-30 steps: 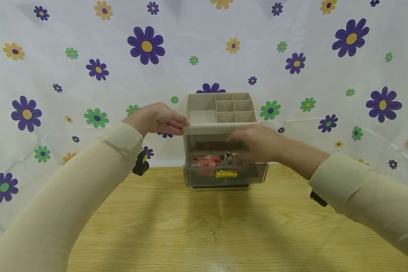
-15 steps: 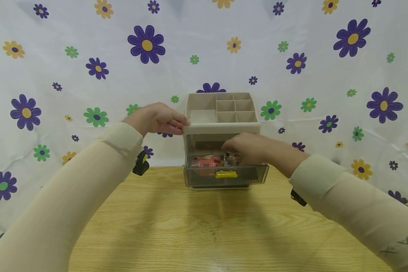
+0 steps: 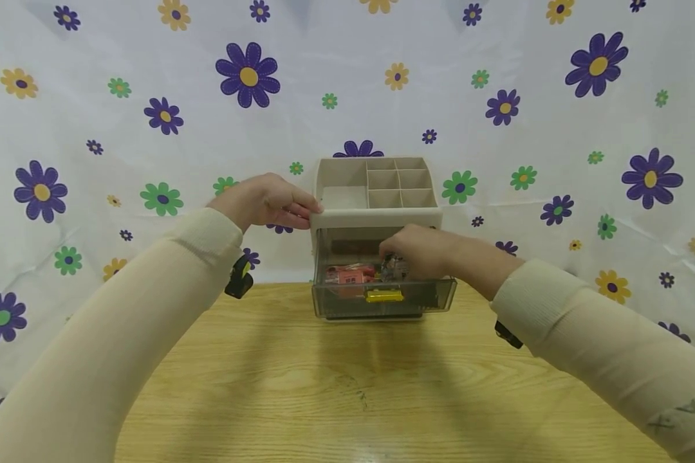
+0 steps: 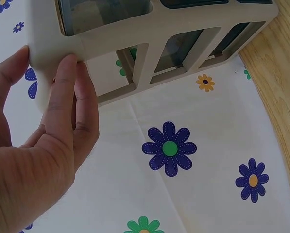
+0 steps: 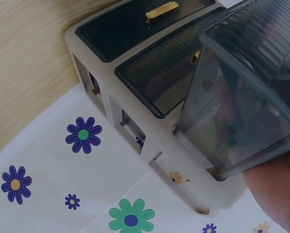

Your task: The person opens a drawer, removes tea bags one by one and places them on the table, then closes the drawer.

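Note:
A cream desktop drawer organizer (image 3: 376,218) stands against the flowered cloth, its smoky clear top drawer (image 3: 338,305) pulled out. My left hand (image 3: 272,202) holds the organizer's upper left corner; the left wrist view shows thumb and fingers on either side of that corner. Inside the drawer, my right hand (image 3: 425,252) reaches down with bent fingers over a dark-and-white crinkly packet (image 3: 392,269). Its fingertips are hidden, so whether they pinch the packet is unclear. A red packet (image 3: 352,276) lies to the left in the same drawer. In the right wrist view only part of the right hand (image 5: 276,191) shows beside the drawer wall.
A gold handle (image 3: 385,296) is on the drawer front. Open compartments (image 3: 399,181) divide the organizer's top. Lower drawers (image 5: 145,29) appear closed in the right wrist view. The wooden table (image 3: 301,386) extends in front, with the flowered cloth (image 3: 197,51) behind.
My right hand has lowered deeper into the drawer, onto the dark-and-white packet, and has stayed nearly still over the last half second. The left hand keeps its place on the corner.

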Action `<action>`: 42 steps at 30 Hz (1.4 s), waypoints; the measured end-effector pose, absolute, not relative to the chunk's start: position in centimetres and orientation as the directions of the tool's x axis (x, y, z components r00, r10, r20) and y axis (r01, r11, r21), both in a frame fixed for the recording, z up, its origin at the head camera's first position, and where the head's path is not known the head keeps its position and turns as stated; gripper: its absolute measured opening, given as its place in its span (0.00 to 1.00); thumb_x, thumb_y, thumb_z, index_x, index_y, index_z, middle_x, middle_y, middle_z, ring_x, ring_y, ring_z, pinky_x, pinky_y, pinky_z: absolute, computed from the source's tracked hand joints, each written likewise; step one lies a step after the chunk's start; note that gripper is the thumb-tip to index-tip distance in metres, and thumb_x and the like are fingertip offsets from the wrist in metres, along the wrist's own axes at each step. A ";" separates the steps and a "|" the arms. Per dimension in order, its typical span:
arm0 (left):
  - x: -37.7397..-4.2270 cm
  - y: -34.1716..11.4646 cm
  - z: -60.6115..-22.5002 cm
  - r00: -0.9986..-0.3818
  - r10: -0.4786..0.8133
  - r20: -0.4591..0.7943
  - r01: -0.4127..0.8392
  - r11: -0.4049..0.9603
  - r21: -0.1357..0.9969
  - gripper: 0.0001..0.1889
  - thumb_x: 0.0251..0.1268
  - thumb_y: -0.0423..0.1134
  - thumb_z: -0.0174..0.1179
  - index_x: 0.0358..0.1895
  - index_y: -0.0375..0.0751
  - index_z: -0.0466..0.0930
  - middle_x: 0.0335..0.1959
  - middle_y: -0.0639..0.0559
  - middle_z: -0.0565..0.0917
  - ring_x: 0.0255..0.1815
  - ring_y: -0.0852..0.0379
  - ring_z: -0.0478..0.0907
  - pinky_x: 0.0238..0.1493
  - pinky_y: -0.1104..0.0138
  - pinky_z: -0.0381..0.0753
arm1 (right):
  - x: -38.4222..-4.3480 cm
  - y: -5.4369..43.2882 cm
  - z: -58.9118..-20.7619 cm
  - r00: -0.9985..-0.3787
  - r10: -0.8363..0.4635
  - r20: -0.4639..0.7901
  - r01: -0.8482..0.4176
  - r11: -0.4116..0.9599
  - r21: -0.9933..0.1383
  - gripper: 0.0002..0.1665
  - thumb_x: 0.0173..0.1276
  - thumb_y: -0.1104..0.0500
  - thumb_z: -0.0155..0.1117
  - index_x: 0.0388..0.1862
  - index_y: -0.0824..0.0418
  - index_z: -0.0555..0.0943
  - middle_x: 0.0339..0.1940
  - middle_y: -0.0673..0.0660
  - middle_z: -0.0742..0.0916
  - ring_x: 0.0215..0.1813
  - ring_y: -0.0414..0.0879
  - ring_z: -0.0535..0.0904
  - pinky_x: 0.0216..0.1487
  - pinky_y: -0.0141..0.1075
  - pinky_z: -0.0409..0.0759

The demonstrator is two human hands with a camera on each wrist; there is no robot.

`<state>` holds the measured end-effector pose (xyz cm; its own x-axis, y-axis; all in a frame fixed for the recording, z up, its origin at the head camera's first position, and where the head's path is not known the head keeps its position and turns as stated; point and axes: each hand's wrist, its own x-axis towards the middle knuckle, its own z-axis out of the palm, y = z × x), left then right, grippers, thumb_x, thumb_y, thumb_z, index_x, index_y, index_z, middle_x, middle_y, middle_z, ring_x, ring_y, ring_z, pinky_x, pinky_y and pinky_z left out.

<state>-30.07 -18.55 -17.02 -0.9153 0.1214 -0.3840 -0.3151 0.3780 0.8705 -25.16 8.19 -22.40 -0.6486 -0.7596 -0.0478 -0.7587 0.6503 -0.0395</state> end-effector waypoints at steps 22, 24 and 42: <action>-30.1 -18.4 -17.2 -0.910 0.125 -0.395 -0.324 0.377 0.868 0.27 0.64 0.30 0.66 0.64 0.31 0.68 0.53 0.39 0.78 0.44 0.50 0.82 0.57 0.60 0.84 | -24.2 9.8 -18.7 -0.677 -0.730 -0.089 -0.720 0.683 -0.123 0.26 0.58 0.70 0.72 0.55 0.56 0.83 0.47 0.53 0.86 0.48 0.48 0.80 0.55 0.45 0.84; -30.1 -18.5 -17.2 -0.911 0.126 -0.393 -0.321 0.383 0.866 0.27 0.64 0.31 0.66 0.64 0.31 0.68 0.53 0.39 0.78 0.44 0.50 0.83 0.57 0.60 0.84 | -24.3 9.8 -18.3 -0.684 -0.726 -0.068 -0.717 0.686 -0.123 0.24 0.56 0.69 0.74 0.53 0.57 0.84 0.45 0.53 0.87 0.46 0.48 0.80 0.52 0.44 0.84; -29.8 -18.5 -17.0 -0.918 0.122 -0.377 -0.307 0.382 0.872 0.28 0.63 0.31 0.67 0.65 0.31 0.69 0.55 0.39 0.78 0.43 0.50 0.83 0.59 0.58 0.83 | -24.3 11.5 -15.6 -0.724 -0.682 0.103 -0.687 0.700 -0.197 0.18 0.59 0.66 0.75 0.48 0.59 0.84 0.31 0.53 0.87 0.34 0.45 0.81 0.39 0.38 0.85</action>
